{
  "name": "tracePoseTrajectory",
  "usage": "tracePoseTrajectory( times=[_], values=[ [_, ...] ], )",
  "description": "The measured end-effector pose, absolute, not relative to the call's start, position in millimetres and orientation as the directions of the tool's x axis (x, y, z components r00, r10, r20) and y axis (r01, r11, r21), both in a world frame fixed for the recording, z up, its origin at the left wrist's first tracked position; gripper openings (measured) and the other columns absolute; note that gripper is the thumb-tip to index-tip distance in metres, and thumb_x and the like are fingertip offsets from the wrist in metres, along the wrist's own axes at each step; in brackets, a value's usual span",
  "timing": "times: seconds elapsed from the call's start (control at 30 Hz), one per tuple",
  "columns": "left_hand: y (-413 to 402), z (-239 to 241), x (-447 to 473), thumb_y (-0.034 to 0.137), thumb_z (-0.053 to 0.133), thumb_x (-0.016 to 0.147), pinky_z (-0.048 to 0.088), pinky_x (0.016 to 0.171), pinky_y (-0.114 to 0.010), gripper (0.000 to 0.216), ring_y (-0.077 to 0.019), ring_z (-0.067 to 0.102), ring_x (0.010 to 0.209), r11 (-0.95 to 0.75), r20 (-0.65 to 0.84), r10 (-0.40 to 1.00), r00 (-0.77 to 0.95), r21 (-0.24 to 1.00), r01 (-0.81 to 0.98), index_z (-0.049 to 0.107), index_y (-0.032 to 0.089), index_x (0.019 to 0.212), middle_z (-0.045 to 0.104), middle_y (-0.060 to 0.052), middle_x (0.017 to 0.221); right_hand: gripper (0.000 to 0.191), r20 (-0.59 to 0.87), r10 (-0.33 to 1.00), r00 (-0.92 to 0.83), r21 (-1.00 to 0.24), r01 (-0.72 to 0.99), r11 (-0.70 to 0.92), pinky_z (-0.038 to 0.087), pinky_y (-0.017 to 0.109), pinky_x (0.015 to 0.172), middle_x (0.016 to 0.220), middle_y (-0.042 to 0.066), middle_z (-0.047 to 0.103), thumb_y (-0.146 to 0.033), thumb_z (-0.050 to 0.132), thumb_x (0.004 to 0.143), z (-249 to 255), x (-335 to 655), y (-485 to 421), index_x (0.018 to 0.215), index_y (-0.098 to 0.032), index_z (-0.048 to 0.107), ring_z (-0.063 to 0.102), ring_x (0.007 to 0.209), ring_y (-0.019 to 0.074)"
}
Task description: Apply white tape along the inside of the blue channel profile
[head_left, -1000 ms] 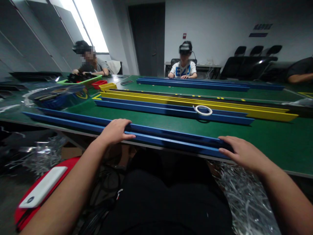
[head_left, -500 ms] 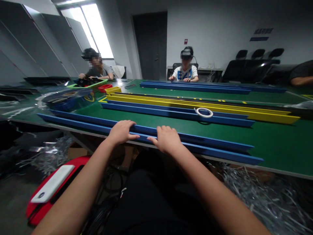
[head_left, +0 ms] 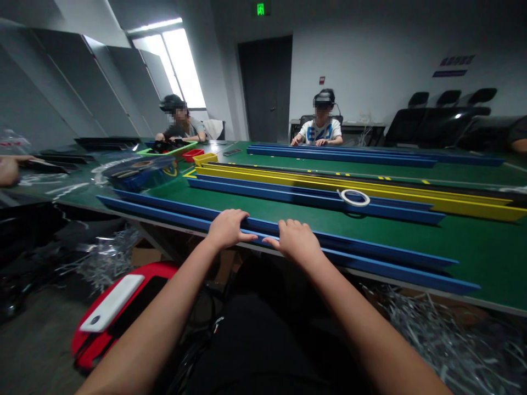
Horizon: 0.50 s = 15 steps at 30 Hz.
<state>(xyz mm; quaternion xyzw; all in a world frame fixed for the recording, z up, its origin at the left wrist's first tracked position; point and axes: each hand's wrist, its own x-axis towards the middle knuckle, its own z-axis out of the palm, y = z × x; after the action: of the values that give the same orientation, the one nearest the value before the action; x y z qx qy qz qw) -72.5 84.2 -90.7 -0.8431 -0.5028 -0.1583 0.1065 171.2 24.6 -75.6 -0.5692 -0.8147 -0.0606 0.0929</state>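
Note:
A long blue channel point(head_left: 395, 269) with two raised side walls lies along the near edge of the green table. My left hand point(head_left: 228, 227) grips it near the middle, fingers over the far wall and thumb along the near wall. Close beside it, my right hand point(head_left: 299, 240) holds the same channel in a similar way, the two thumbs pointing at each other with a small gap. Both palms hide part of the walls. Beyond lies another blue channel point(head_left: 267, 192), with a white tape roll point(head_left: 355, 204) resting on it.
Yellow channels point(head_left: 465, 208) lie farther back, and more blue channels point(head_left: 341, 157) are at the far side. Small yellow point(head_left: 206, 159) and red point(head_left: 192, 156) bins stand left of centre. Two people sit across the table; another person's hand point(head_left: 8, 171) shows at far left.
My view has turned up and to the left, so the scene sits lower and farther right. Both hands stay on the blue channel. Another person's hand has come into view at far left.

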Motion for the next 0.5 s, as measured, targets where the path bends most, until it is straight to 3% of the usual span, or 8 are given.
tracePoseTrajectory(
  times=[0.3,0.5],
  values=[
    [47,-95,51,0.089,0.049,0.069,0.041,0.087,-0.042,0.079,-0.0302,0.061,0.094,-0.511,0.448,0.766,0.462,-0.012,0.859,0.064,0.019,0.101,0.066,-0.012,0.094,0.064,0.187,0.917,-0.352,0.135,0.934,0.331,0.045,0.039,0.083,0.103,0.016,0.067,-0.069,0.037,0.093,-77,295,-2,0.12,-0.015,0.059,0.064,0.096,0.0286],
    [27,-97,138,0.086,0.048,0.073,0.039,0.086,-0.046,0.076,-0.0323,0.06,0.095,-0.549,0.421,0.77,0.48,0.053,0.834,0.066,0.017,0.099,0.065,-0.017,0.095,0.062,0.233,0.901,-0.366,0.098,0.931,0.352,0.048,0.041,0.087,0.113,0.016,0.068,-0.064,0.048,0.09,-82,390,-22,0.128,-0.016,0.059,0.064,0.104,0.0284]
  ],
)
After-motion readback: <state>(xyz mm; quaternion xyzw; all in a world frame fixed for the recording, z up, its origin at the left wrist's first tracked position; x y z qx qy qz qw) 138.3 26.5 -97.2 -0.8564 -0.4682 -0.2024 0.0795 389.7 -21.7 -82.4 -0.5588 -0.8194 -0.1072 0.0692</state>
